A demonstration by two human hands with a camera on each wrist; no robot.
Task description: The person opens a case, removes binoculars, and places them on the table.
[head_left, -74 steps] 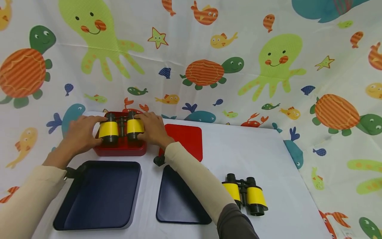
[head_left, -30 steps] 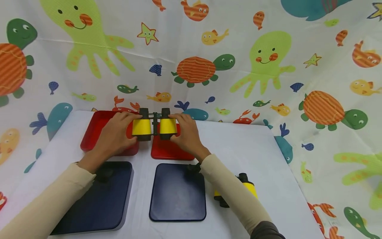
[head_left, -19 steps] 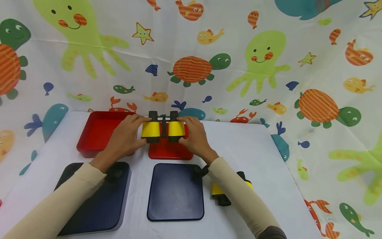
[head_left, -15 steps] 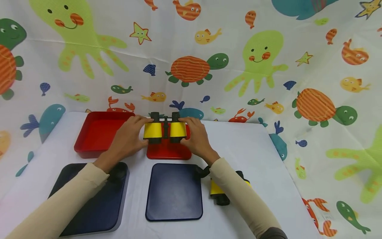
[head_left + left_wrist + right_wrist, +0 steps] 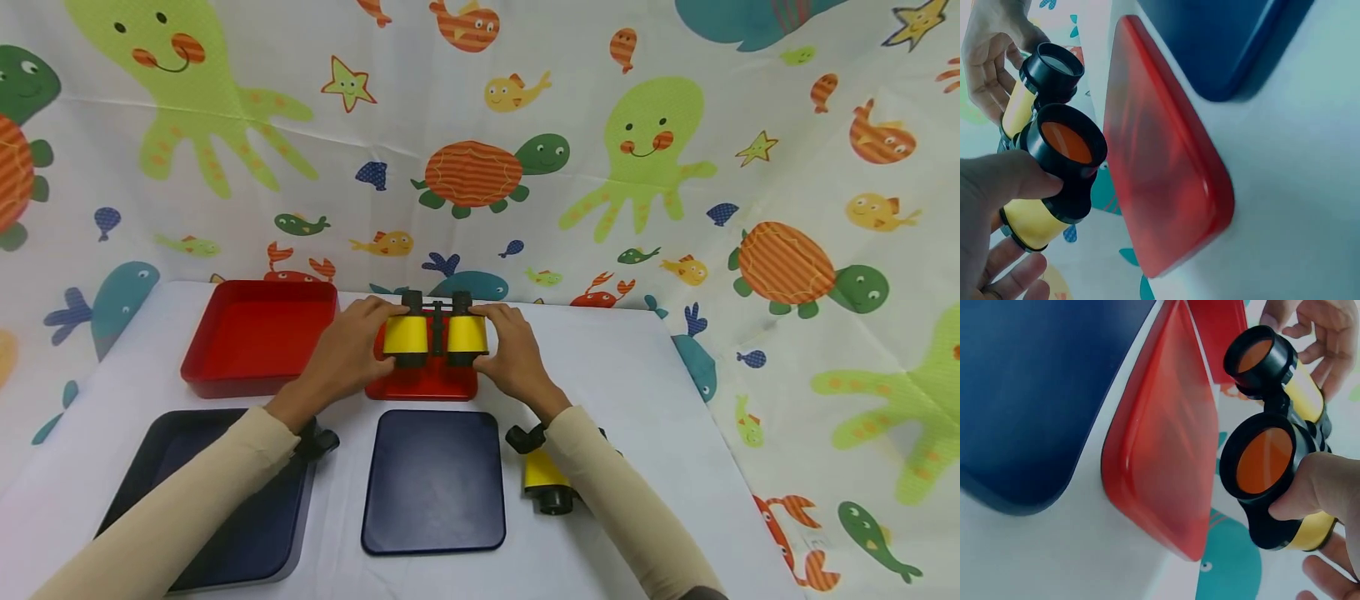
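Both hands hold a pair of black and yellow binoculars [image 5: 406,336] between them, one at each barrel. My left hand [image 5: 345,348] grips the left barrel, thumb below and fingers above in the head view; my right hand [image 5: 517,354] grips the right barrel the same way. Behind the binoculars lies a flat red lid [image 5: 423,385], partly covered by them. From the left wrist, the binoculars [image 5: 1029,219] appear raised above the lid [image 5: 1160,162], with orange tint in one lens. The right wrist view shows orange in both lenses.
A red box [image 5: 240,387] stands at the back left, with a navy box [image 5: 225,537] in front of it. A navy lid [image 5: 435,483] lies front centre. Second binoculars [image 5: 545,471] lie at right, partly under the right forearm. A patterned curtain [image 5: 480,100] hangs behind.
The binoculars were in the red box at first; both hands have lifted them out and carried them right, over the red lid. The head view has shifted slightly.
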